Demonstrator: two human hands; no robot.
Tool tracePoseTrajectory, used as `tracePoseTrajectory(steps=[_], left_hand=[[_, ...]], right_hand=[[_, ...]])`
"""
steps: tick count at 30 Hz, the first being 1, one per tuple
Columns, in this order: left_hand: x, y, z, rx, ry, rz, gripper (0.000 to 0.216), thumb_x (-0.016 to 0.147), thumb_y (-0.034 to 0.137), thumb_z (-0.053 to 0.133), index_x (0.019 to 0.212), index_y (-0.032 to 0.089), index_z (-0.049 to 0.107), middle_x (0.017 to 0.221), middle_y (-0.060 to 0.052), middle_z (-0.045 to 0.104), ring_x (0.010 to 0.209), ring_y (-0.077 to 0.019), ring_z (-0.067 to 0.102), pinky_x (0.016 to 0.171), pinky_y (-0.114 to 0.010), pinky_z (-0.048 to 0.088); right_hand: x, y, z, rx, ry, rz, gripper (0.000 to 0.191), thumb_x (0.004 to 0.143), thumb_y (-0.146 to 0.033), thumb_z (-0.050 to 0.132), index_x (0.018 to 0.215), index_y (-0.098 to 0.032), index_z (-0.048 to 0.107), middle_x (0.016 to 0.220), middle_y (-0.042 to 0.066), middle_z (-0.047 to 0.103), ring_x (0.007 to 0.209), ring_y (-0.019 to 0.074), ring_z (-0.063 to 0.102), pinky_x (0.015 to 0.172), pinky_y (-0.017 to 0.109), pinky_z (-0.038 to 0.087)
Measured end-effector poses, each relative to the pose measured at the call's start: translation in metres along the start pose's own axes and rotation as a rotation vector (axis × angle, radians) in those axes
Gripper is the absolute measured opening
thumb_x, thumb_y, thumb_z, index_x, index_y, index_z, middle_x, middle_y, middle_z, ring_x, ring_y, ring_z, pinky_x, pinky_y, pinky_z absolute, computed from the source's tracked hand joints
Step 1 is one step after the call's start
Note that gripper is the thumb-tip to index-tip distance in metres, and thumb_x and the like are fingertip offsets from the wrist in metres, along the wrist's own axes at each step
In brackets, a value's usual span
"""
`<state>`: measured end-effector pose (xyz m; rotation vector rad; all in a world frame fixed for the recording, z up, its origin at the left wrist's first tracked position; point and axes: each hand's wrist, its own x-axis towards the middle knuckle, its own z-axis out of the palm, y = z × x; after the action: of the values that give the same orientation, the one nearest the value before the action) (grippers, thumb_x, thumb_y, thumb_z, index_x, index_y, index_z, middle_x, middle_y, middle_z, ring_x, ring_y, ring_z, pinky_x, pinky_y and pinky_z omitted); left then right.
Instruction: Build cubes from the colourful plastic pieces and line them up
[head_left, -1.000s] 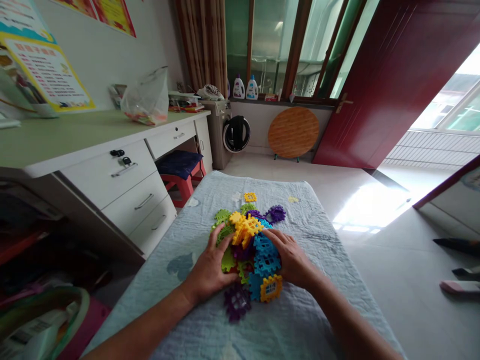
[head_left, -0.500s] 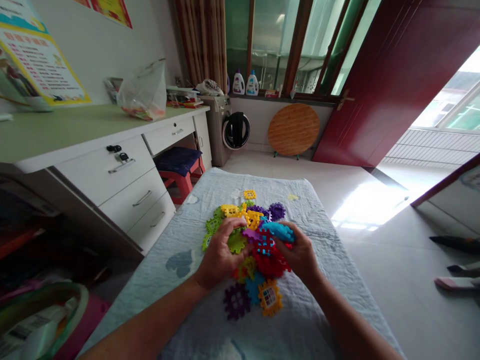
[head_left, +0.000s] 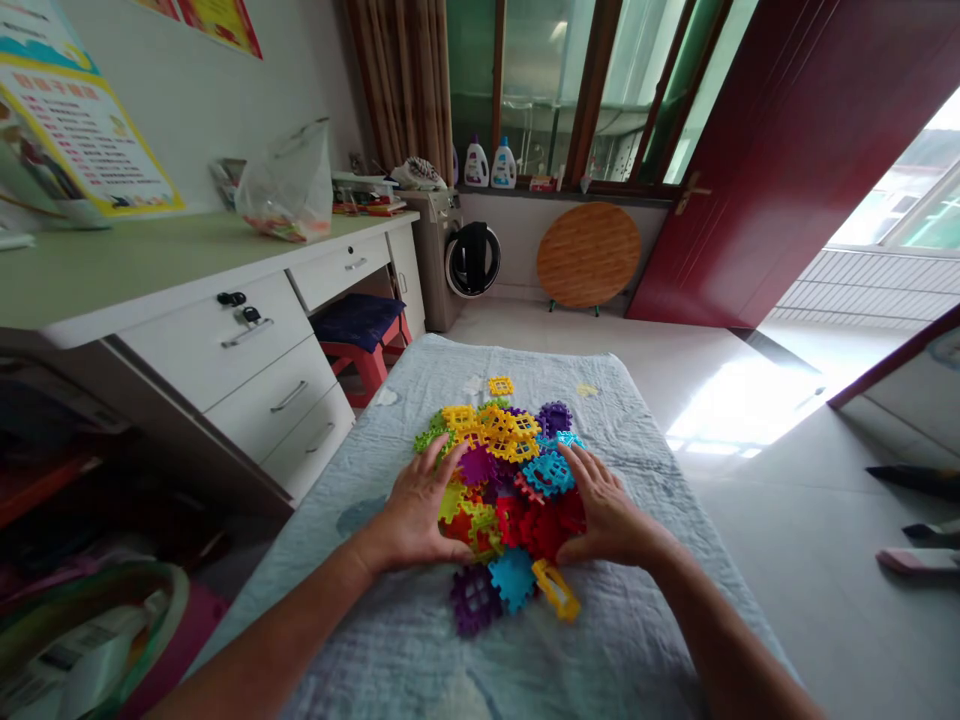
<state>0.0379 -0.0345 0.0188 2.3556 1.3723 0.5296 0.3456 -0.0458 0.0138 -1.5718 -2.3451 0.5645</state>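
Observation:
A heap of toothed plastic building pieces lies on a cloth-covered table. My left hand is spread at the heap's left side, its thumb and fingers apart beside lime green pieces. At the right side my right hand curves open against red pieces and a blue piece. Yellow window-like pieces and a magenta piece sit on top. Nearest me are a purple piece, a blue gear-shaped piece and a tilted yellow piece.
One yellow frame piece lies apart at the far side. Left of the table is a white desk with a plastic bag on it. A red stool, a washing machine and a round wooden tabletop stand beyond.
Both hands have opened and spread apart to the heap's sides. The blue and green pieces they had now lie in the heap, and the near yellow piece has tipped over.

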Motion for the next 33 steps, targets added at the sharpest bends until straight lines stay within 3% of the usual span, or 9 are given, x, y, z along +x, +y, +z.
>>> tracePoseTrajectory(steps=[4,11,16,19,22,25,28,33], left_hand=[[0.003,0.011,0.008,0.015,-0.01,0.078,0.13,0.04,0.052,0.084,0.145,0.03,0.01,0.149,-0.015,0.014,0.133,-0.0404,0.024,0.107,-0.056,0.025],[0.008,0.031,0.016,-0.046,0.021,0.235,0.106,0.06,0.049,0.076,0.145,0.028,0.014,0.149,-0.012,0.019,0.134,-0.0348,0.027,0.109,-0.05,0.028],[0.018,0.039,0.017,-0.177,0.063,0.236,0.088,0.069,0.025,0.069,0.143,0.026,0.021,0.145,-0.01,0.03,0.133,-0.0281,0.031,0.111,-0.043,0.029],[0.026,0.048,0.015,-0.314,0.134,0.214,0.085,0.067,0.013,0.064,0.142,0.024,0.026,0.141,-0.01,0.037,0.132,-0.027,0.033,0.112,-0.044,0.026],[0.033,0.058,0.009,-0.501,0.192,0.146,0.079,0.068,0.013,0.064,0.14,0.023,0.03,0.138,-0.01,0.043,0.128,-0.026,0.04,0.109,-0.041,0.031],[0.042,0.061,-0.001,-0.663,0.2,0.056,0.069,0.074,0.019,0.063,0.136,0.02,0.036,0.133,-0.01,0.05,0.12,-0.0239,0.049,0.103,-0.036,0.039],[0.05,0.048,-0.014,-0.656,0.169,-0.048,0.056,0.078,0.031,0.06,0.13,0.019,0.044,0.127,-0.009,0.056,0.115,-0.0238,0.053,0.1,-0.035,0.041],[0.06,0.006,-0.031,-0.408,0.034,-0.126,0.048,0.075,0.042,0.059,0.114,0.015,0.058,0.113,-0.009,0.061,0.103,-0.0248,0.059,0.091,-0.035,0.047]], right_hand=[[0.005,-0.007,0.001,0.081,0.05,-0.159,0.119,0.051,-0.047,0.08,0.147,-0.025,0.012,0.144,0.015,0.03,0.132,0.0361,0.025,0.104,0.054,0.028],[0.013,-0.02,0.009,0.233,0.149,-0.284,0.096,0.061,-0.021,0.074,0.143,-0.026,0.025,0.138,0.012,0.038,0.126,0.0314,0.037,0.103,0.049,0.034],[0.015,-0.019,0.011,0.359,0.228,-0.199,0.073,0.068,-0.02,0.07,0.134,-0.029,0.039,0.127,0.008,0.051,0.116,0.0284,0.049,0.097,0.047,0.041],[0.02,-0.023,0.014,0.556,0.258,-0.123,0.055,0.072,-0.021,0.065,0.124,-0.027,0.047,0.113,0.005,0.06,0.1,0.0234,0.059,0.086,0.041,0.05],[0.029,-0.032,0.016,0.827,0.284,-0.056,0.039,0.074,-0.022,0.06,0.112,-0.024,0.052,0.102,0.004,0.065,0.086,0.0184,0.064,0.076,0.034,0.054],[0.04,-0.038,0.012,0.965,0.304,-0.035,0.037,0.073,-0.025,0.062,0.108,-0.022,0.052,0.1,0.003,0.065,0.087,0.0178,0.063,0.074,0.031,0.053],[0.05,-0.036,-0.003,0.795,0.262,0.0,0.031,0.074,-0.028,0.062,0.103,-0.02,0.055,0.088,0.002,0.066,0.078,0.0158,0.062,0.066,0.027,0.05],[0.063,-0.017,-0.044,0.283,-0.026,-0.015,0.014,0.072,-0.029,0.063,0.082,-0.018,0.062,0.073,0.0,0.064,0.061,0.0108,0.054,0.056,0.023,0.041]])
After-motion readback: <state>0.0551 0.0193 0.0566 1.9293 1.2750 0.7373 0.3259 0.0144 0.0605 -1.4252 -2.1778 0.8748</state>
